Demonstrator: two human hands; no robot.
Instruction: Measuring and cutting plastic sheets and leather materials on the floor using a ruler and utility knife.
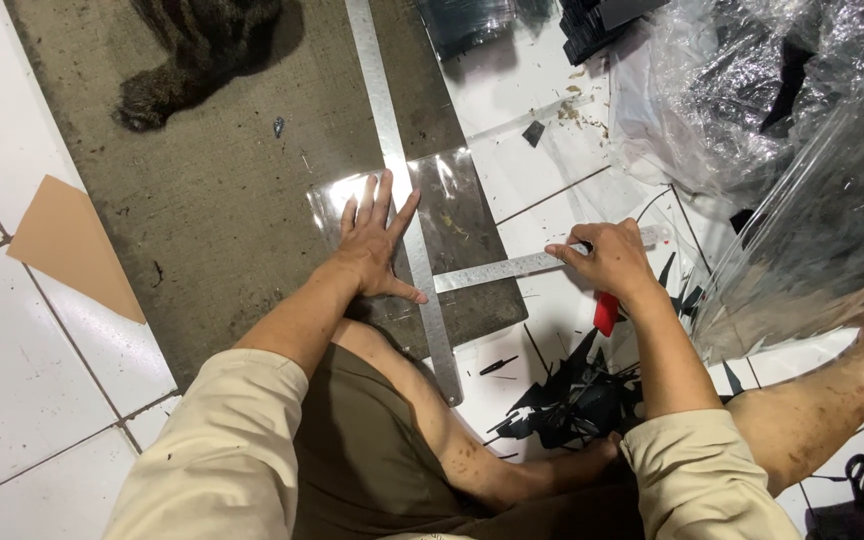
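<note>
Left hand (377, 245) lies flat, fingers spread, on clear film (452, 215) and the long ruler (404, 190) mid-mat (222, 180), right hand (607, 258) pinches the short ruler (507, 268) at right, partly hiding a red tool (605, 312) of unclear kind.

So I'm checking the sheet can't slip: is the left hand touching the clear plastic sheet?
Touching. The head view shows the left hand pressed flat, fingers spread, on the clear plastic sheet, beside the long metal ruler lying across it.
</note>
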